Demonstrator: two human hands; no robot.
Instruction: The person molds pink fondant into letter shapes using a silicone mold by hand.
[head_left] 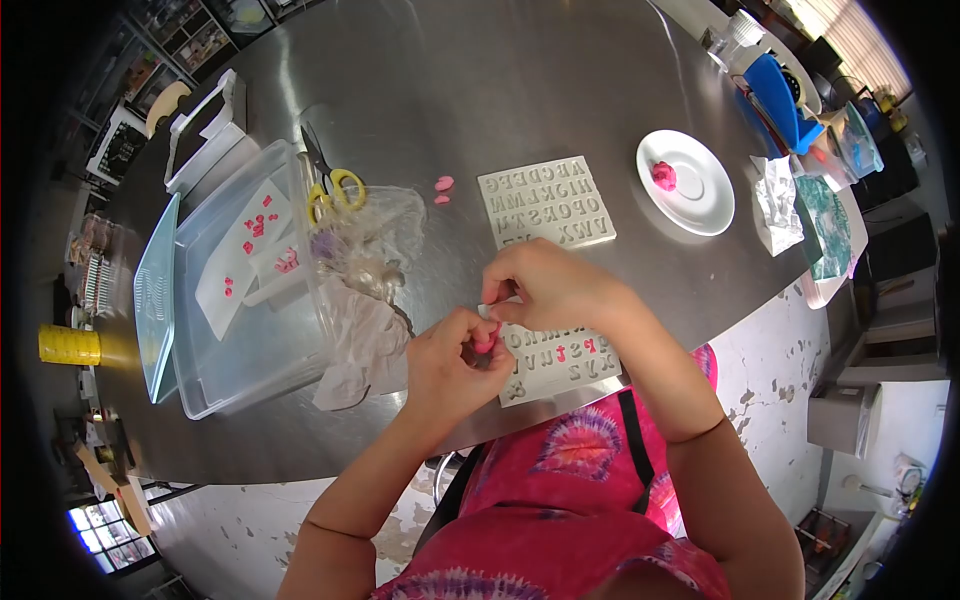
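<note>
- Metal table: grey, reflective and round-edged; bears all items listed below.
- Clear plastic bin: at the left of the table; contains a white sheet on which small pink pieces lie scattered.
- Crumpled clear plastic bag: just beside the right wall of the bin, with crumpled whitish paper on its near side.
- Upper mould: pale slab with rows of letter-shaped recesses, lying flat beyond the hands.
- Lower mould: similar slab close to the near table edge, partly covered by both hands; pink letters fill some recesses.
- Left hand: fingers curled, grasping a pink lump between thumb and fingers, at the left edge of the lower mould.
- Right hand: fingers bent, fingertips brought together close to the left hand, between the two moulds; whether they pinch anything cannot be told.
- White saucer: at the right, well apart from the hands; carries a crumpled pink ball left of its centre.
- Scissors: dark blades, yellow handles touching the bag.
- Pink lump: within the left hand's grasp, partly hidden.
- Two pink bits: on bare metal, left of the upper mould.
</note>
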